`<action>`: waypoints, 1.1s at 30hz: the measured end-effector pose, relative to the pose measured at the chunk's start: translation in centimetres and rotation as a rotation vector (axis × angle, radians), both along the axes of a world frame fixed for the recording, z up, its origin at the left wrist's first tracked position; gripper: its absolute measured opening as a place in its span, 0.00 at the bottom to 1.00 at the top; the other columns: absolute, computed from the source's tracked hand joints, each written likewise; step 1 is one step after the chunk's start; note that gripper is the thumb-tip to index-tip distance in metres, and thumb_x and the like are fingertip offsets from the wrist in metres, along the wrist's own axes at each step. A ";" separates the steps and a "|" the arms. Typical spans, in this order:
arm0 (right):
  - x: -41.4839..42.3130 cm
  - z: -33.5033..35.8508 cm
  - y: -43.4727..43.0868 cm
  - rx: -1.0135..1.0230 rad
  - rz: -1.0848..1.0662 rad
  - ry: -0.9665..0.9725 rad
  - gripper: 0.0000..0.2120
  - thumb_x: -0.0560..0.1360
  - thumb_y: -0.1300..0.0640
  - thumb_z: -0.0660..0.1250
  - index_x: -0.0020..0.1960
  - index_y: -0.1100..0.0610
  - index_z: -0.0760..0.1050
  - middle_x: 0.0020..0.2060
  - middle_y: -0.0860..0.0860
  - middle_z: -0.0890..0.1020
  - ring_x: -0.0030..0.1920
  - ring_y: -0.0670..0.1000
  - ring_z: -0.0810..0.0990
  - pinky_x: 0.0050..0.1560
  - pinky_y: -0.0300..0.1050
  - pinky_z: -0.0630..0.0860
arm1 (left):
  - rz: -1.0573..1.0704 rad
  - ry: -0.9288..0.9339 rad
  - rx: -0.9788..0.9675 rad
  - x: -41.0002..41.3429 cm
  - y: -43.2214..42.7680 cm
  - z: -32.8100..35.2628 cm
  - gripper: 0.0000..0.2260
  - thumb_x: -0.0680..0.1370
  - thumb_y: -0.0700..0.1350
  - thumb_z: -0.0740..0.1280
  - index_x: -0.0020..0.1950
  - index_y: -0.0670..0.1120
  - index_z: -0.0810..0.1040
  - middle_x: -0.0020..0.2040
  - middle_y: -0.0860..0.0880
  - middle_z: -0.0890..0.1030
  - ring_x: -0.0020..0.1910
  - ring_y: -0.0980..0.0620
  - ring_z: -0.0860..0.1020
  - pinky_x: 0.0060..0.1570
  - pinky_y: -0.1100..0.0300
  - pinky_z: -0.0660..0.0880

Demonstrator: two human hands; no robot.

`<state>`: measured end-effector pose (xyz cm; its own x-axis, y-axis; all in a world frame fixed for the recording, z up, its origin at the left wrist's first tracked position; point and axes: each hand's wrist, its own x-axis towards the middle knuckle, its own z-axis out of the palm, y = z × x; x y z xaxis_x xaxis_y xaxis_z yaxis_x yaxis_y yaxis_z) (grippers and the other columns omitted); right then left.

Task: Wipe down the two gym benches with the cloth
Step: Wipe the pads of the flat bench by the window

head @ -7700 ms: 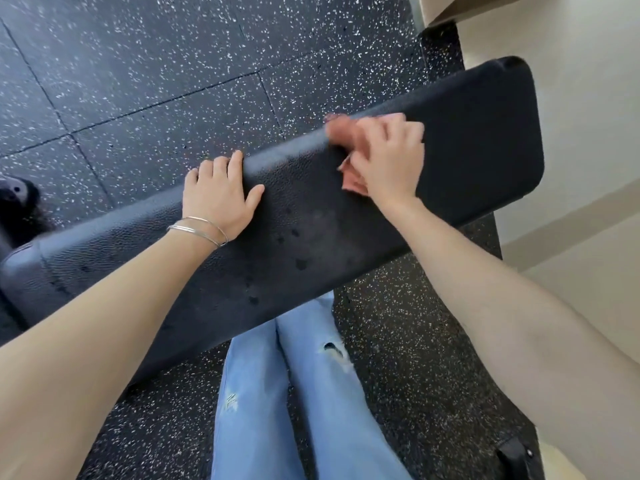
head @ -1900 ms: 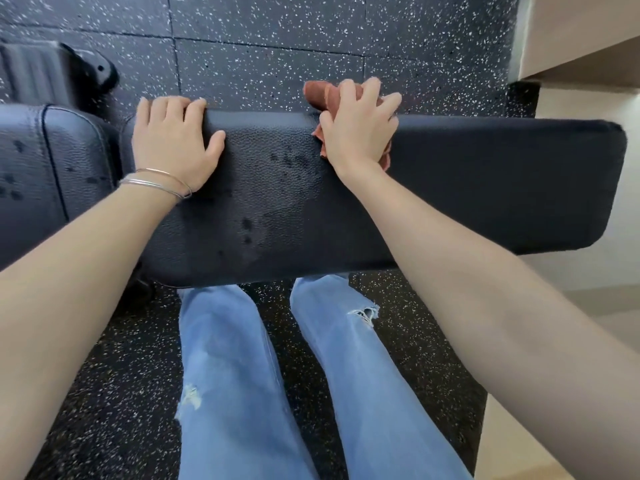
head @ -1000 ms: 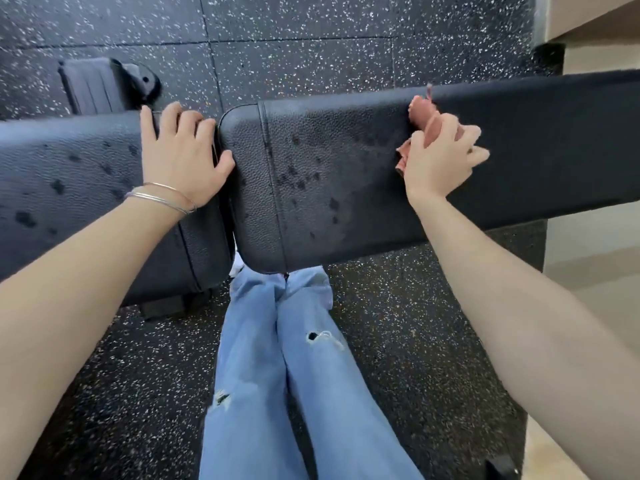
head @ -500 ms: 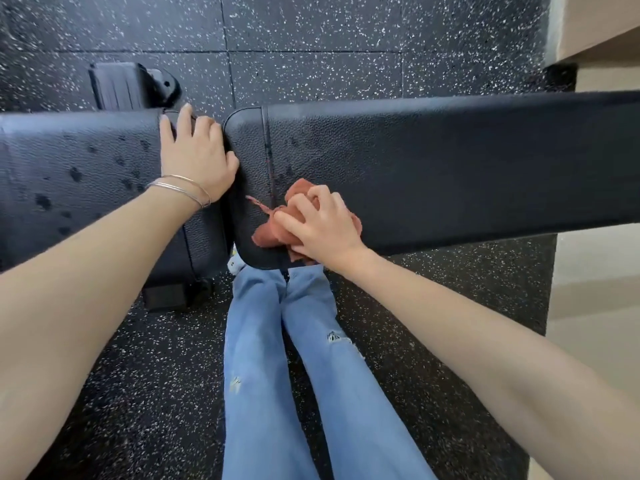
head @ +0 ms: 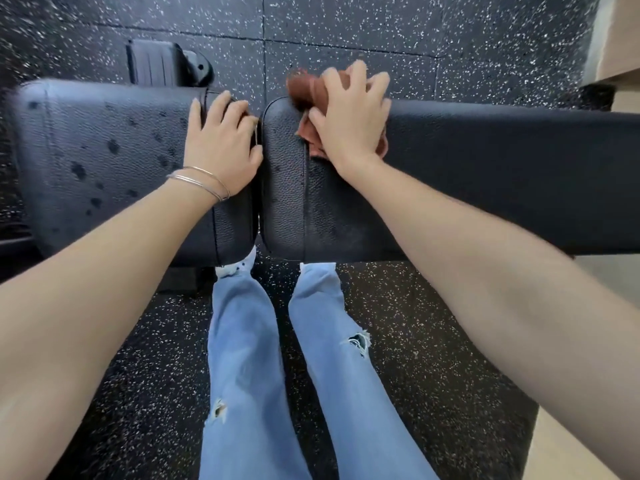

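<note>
So the right hand [head: 349,126] is pressing the crumpled rust-red cloth [head: 306,93] under clamped fingers onto the long black textured bench pad's [head: 502,174] far corner to scrub it, while the left hand [head: 221,147] is lying flat, fingers spread and grasping nothing, steadying the droplet-spotted shorter black pad [head: 104,161].

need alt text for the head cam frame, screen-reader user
Seen from above, a person's right hand presses a reddish-brown cloth onto the far edge of a long black bench pad, near its left end. The left hand rests flat on the adjoining pad, which is spotted with dark droplets. Blue jeans and speckled black flooring show below.
</note>
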<state>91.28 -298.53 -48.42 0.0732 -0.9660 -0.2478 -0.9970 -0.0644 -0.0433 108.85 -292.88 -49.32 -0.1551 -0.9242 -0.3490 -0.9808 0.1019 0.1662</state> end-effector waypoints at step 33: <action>3.6 -0.3 4.6 -0.186 -0.081 -0.046 0.20 0.66 0.44 0.70 0.54 0.51 0.77 0.52 0.54 0.77 0.51 0.60 0.73 0.45 0.51 0.70 | -0.259 0.034 -0.004 4.5 -1.0 -0.8 0.25 0.76 0.53 0.60 0.72 0.47 0.65 0.74 0.45 0.64 0.74 0.40 0.56 0.71 0.35 0.46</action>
<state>94.93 -293.93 -48.67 0.0007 -0.9980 -0.0625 -0.9965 0.0045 -0.0837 113.35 -293.86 -50.09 -0.3988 -0.8533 -0.3360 -0.9156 0.3500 0.1979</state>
